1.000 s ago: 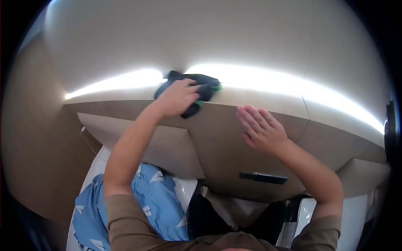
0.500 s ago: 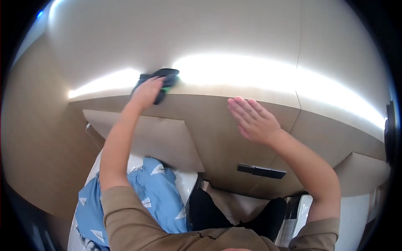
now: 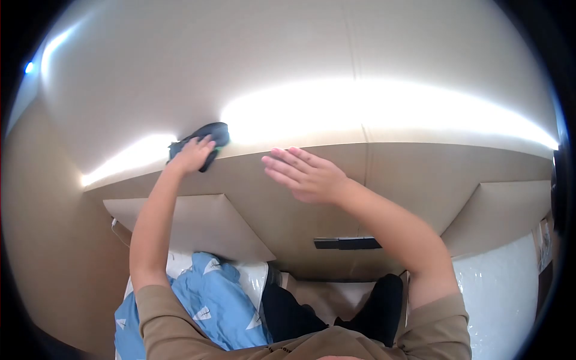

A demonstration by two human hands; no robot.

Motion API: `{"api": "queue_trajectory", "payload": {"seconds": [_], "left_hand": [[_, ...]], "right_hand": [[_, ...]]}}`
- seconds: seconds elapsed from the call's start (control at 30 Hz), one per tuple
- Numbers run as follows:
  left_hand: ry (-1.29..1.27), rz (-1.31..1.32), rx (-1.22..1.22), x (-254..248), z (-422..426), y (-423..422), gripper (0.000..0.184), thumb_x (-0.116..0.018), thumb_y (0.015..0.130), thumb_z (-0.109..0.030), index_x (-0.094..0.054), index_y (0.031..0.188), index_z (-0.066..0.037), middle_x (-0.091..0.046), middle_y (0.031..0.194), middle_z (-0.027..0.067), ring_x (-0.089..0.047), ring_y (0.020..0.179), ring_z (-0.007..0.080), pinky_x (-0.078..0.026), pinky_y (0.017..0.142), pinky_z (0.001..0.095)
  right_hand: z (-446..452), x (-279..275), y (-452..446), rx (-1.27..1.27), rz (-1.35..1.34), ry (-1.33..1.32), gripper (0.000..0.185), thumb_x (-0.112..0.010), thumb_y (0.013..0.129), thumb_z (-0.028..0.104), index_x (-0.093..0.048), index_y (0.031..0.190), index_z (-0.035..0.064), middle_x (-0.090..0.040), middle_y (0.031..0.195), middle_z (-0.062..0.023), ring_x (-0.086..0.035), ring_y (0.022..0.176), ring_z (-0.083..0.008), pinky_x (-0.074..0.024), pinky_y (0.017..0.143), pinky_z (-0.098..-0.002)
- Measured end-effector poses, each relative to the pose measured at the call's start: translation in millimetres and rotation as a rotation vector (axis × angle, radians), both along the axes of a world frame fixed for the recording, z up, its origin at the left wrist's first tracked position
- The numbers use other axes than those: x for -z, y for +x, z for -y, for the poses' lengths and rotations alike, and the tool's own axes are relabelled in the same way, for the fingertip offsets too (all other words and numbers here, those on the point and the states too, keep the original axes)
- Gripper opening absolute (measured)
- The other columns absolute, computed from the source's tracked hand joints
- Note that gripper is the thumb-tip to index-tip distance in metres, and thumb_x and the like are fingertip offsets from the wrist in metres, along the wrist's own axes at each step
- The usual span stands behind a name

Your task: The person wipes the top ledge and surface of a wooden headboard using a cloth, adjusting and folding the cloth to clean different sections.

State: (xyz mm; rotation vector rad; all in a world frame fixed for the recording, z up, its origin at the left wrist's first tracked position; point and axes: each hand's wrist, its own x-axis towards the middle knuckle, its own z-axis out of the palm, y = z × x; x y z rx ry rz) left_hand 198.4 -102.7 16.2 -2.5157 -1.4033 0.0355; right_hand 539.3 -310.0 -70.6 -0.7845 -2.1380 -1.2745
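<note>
On the lit ledge (image 3: 408, 137) at the left, my left hand (image 3: 193, 155) has its fingers over a dark, crumpled cloth (image 3: 215, 131) with a bit of green at its edge. The cloth lies against the ledge's front edge and covers part of the light strip. My right hand (image 3: 309, 177) is raised in front of the panel just below the ledge, palm down, with its fingers stretched out and nothing in them. Whether it touches the panel I cannot tell.
Below the ledge are a padded headboard panel (image 3: 192, 222) at the left and another padded panel (image 3: 510, 210) at the right. A dark socket strip (image 3: 348, 243) is set between them. Blue bedding (image 3: 222, 300) lies on the left bed; a plastic-wrapped mattress (image 3: 498, 288) is at the right.
My left hand and the cloth appear further left and lower in the view. The right hand also appears further left. The whole view has shifted as my head turned.
</note>
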Motion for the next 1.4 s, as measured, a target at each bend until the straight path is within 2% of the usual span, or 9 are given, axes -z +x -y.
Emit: {"api": "queue_trajectory", "payload": {"seconds": [0.17, 0.2, 0.33, 0.47, 0.57, 0.73, 1.03, 1.2, 1.4], "left_hand": [[0.152, -0.228, 0.472, -9.1, 74.8, 138.2, 0.052, -0.041, 0.102, -0.032, -0.038, 0.151, -0.017, -0.035, 0.156, 0.0175, -0.038, 0.137, 0.046, -0.04, 0.106, 0.0593], [0.052, -0.058, 0.501, -7.2, 82.1, 156.8, 0.055, -0.046, 0.099, -0.035, -0.04, 0.15, -0.016, -0.036, 0.156, 0.0194, -0.037, 0.138, 0.0459, -0.039, 0.106, 0.0617], [0.036, 0.328, 0.795, 5.3, 92.3, 201.7, 0.048, -0.055, 0.092, -0.025, -0.053, 0.136, -0.006, -0.053, 0.14, 0.0197, -0.049, 0.13, 0.0357, -0.042, 0.107, 0.0431], [-0.325, 1.06, 0.741, -3.8, 103.3, 171.5, 0.032, -0.056, 0.088, -0.013, -0.061, 0.118, -0.001, -0.062, 0.117, 0.0155, -0.058, 0.11, 0.0327, -0.046, 0.098, 0.0374], [0.376, 1.034, 0.522, 2.7, 83.4, 119.1, 0.022, -0.058, 0.088, -0.015, -0.061, 0.104, -0.001, -0.062, 0.106, 0.0162, -0.059, 0.104, 0.0328, -0.047, 0.092, 0.0412], [0.676, 0.844, 0.215, 27.9, 77.6, 104.2, 0.025, -0.061, 0.09, -0.026, -0.061, 0.101, -0.004, -0.063, 0.106, 0.0165, -0.06, 0.1, 0.036, -0.047, 0.087, 0.0464], [0.726, 0.77, 0.188, 28.8, 68.4, 99.8, 0.033, -0.059, 0.092, -0.033, -0.06, 0.107, -0.003, -0.064, 0.108, 0.0174, -0.062, 0.096, 0.0378, -0.048, 0.084, 0.0485], [0.745, 0.762, 0.195, 29.0, 73.8, 102.9, 0.034, -0.057, 0.093, -0.032, -0.059, 0.109, -0.003, -0.062, 0.113, 0.0174, -0.061, 0.097, 0.038, -0.048, 0.084, 0.0486], [0.753, 0.778, 0.15, 27.3, 77.0, 107.2, 0.038, -0.056, 0.094, -0.035, -0.06, 0.113, -0.003, -0.063, 0.114, 0.0169, -0.062, 0.099, 0.0367, -0.048, 0.085, 0.0476]], "right_hand": [[13.4, -13.7, 8.3, -0.372, -0.265, -0.103, 0.049, -0.062, 0.079, 0.015, -0.056, 0.127, 0.009, -0.052, 0.144, -0.0113, -0.047, 0.135, -0.0291, -0.0354, 0.115, -0.0422], [19.4, -21.8, 9.5, -0.337, -0.357, -0.109, 0.049, -0.064, 0.079, 0.016, -0.056, 0.126, 0.0088, -0.054, 0.141, -0.0107, -0.049, 0.132, -0.0294, -0.0372, 0.113, -0.0432], [37.0, -53.1, 8.4, -0.202, -0.63, -0.235, 0.044, -0.066, 0.082, 0.02, -0.056, 0.123, 0.0064, -0.059, 0.13, -0.0119, -0.054, 0.124, -0.0308, -0.0415, 0.108, -0.0443], [24.8, -79.5, -2.2, -0.036, -0.557, -0.336, 0.037, -0.056, 0.094, 0.031, -0.061, 0.121, 0.006, -0.063, 0.125, -0.0122, -0.056, 0.123, -0.0292, -0.0421, 0.106, -0.0451], [-8.2, -88.9, -12.2, 0.163, -0.413, -0.404, 0.041, -0.049, 0.098, 0.037, -0.063, 0.122, 0.0075, -0.062, 0.129, -0.0113, -0.055, 0.125, -0.0283, -0.0417, 0.107, -0.0446], [-43.7, -112.9, -26.2, 0.31, -0.247, -1.017, 0.05, -0.039, 0.101, 0.04, -0.061, 0.125, 0.0013, -0.058, 0.137, -0.0138, -0.052, 0.129, -0.0331, -0.0404, 0.109, -0.044], [25.3, -106.5, 129.6, 0.195, -0.587, -1.106, 0.039, -0.042, 0.103, 0.028, -0.063, 0.129, 0.0076, -0.06, 0.134, -0.0135, -0.052, 0.128, -0.0292, -0.0373, 0.11, -0.0377], [97.2, -107.7, 237.9, 0.526, -0.724, -0.946, 0.037, -0.043, 0.1, 0.021, -0.063, 0.129, 0.0087, -0.059, 0.135, -0.0083, -0.053, 0.125, -0.0244, -0.0381, 0.109, -0.0331], [102.8, -102.0, 242.3, 0.597, -0.947, -0.845, 0.038, -0.047, 0.101, 0.031, -0.065, 0.126, 0.008, -0.064, 0.127, -0.0076, -0.057, 0.119, -0.0214, -0.0396, 0.105, -0.0311]]}}
